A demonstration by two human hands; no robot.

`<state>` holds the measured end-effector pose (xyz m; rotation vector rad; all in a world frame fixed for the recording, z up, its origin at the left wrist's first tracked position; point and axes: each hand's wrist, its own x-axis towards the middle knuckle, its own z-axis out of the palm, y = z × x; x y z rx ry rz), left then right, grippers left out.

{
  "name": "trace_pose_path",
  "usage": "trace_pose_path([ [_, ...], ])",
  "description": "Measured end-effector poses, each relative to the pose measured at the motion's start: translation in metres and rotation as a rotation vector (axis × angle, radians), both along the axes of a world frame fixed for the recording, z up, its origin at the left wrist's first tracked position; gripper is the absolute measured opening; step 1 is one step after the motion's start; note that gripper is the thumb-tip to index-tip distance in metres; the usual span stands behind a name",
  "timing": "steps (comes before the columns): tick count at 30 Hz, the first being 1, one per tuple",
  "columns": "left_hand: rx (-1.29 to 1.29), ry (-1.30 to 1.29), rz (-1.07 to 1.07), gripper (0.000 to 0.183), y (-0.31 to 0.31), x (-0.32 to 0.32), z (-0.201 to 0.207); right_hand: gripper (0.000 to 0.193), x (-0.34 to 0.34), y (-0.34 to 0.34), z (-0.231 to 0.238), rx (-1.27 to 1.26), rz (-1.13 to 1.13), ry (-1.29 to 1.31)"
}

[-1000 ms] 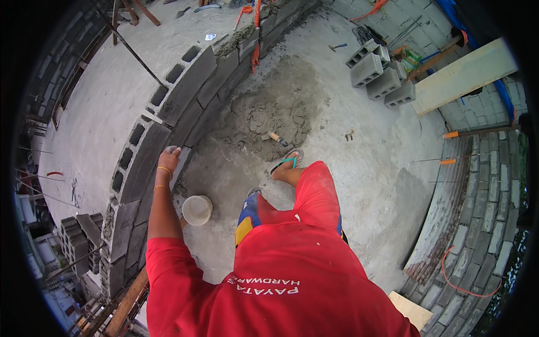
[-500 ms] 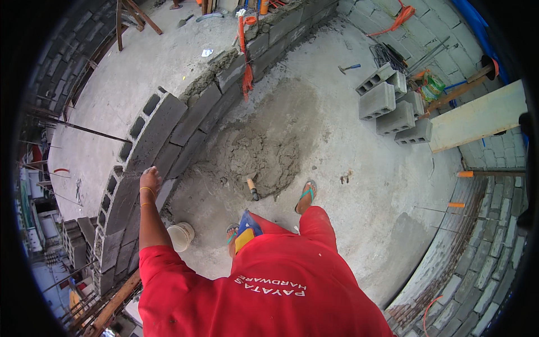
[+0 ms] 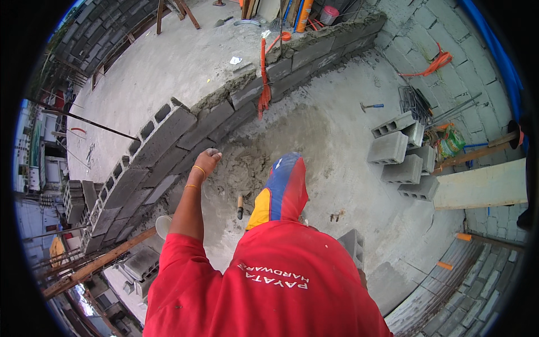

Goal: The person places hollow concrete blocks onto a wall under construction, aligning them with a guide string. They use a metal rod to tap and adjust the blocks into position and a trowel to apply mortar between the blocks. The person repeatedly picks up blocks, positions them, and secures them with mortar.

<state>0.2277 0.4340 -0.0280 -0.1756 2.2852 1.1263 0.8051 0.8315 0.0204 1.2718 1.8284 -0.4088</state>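
My left hand (image 3: pixel 208 160) is loosely closed, its knuckles up and nothing visible in it, just off the inner face of a curved hollow-block wall (image 3: pixel 132 188). Yellow bands circle that wrist. My right hand is almost wholly hidden by my red shirt; only a sliver of skin shows at the right side. A grey concrete block (image 3: pixel 352 246) appears next to that sliver, partly covered by the shirt, and whether the hand grips it is hidden. Ahead, a trowel handle (image 3: pixel 240 206) sticks out of a heap of wet mortar (image 3: pixel 241 168).
A white bucket (image 3: pixel 163 226) stands by the wall, partly behind my left arm. To the right are several stacked hollow blocks (image 3: pixel 387 147), a hammer (image 3: pixel 371 106) and a pale board (image 3: pixel 477 182). An orange pipe (image 3: pixel 263 62) rises from the wall.
My left hand has come off the wall top and moved to the right. My leg has risen in front, covering part of the mortar. A concrete block has come into view at my right side.
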Motion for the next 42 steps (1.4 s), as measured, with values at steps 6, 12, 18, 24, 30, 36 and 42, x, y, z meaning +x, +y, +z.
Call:
trace_pose_path([
  [6,0.296,0.219,-0.082,0.042,0.092,-0.055,0.022,0.052,-0.193,0.108,0.02,-0.017,0.326,-0.005],
  [12,0.154,0.364,-0.303,0.043,0.196,-0.129,0.009,0.049,-0.423,0.148,0.054,-0.096,0.83,-0.013],
  [18,0.119,0.387,-0.558,0.053,0.306,-0.195,0.016,0.039,-0.6,0.168,0.122,-0.215,1.235,0.14],
  [24,-0.178,0.024,-0.624,0.07,0.339,-0.262,0.073,0.031,-0.747,0.173,0.214,-0.31,1.609,0.277],
  [30,0.106,-0.216,-0.376,0.076,0.357,-0.298,0.078,0.024,-0.84,0.192,0.263,-0.423,1.933,0.193],
  [36,0.046,-0.073,-0.057,0.064,0.385,-0.269,0.094,0.02,-0.885,0.224,0.27,-0.452,2.228,0.153],
  [42,-0.177,0.034,0.063,0.052,0.32,-0.299,0.19,0.029,-0.929,0.2,0.306,-0.497,2.29,0.48],
])
